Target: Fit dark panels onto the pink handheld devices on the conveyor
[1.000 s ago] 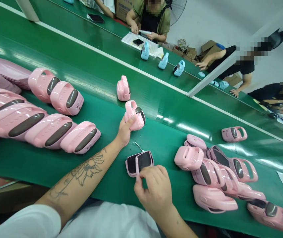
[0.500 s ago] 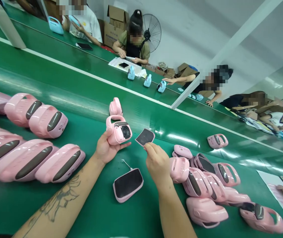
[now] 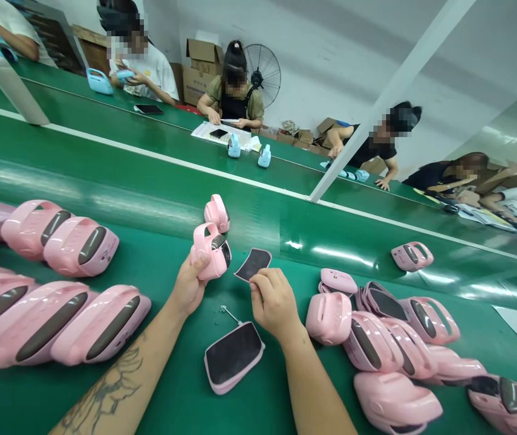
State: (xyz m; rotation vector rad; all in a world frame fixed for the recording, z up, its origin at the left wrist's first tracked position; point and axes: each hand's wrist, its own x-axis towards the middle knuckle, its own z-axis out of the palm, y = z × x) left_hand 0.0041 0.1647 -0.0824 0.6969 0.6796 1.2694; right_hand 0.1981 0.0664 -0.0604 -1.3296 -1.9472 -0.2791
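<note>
As the head view shows, the left hand (image 3: 188, 287) holds a pink handled unit (image 3: 213, 260) near the centre of the frame, its thumb pressed on the lower side and the other fingers partly hidden behind. Half a second ago the unit's round dark opening faced the camera; it is now turned toward the right of the frame and seen almost edge-on. To its right, the right hand (image 3: 277, 302) pinches a pink-edged dark panel (image 3: 254, 264) at its lower corner between thumb and forefinger, the remaining fingers curled in. This panel is still apart from the unit, so the two remain separate pieces, both held up, with the opening now angled toward the panel's side. Below them, a second dark panel (image 3: 234, 356) lies flat on the green table (image 3: 176, 374), a thin rod (image 3: 231, 314) at its upper edge. Another pink unit (image 3: 215, 211) stands just behind the held one. Grouped pink units (image 3: 106, 308) fill the left of the frame, and a pink cluster (image 3: 328, 317) sits at the right. Toward the top, a person (image 3: 235, 99) in front of a fan (image 3: 269, 72) works at the far bench, near small blue units (image 3: 234, 146).
</note>
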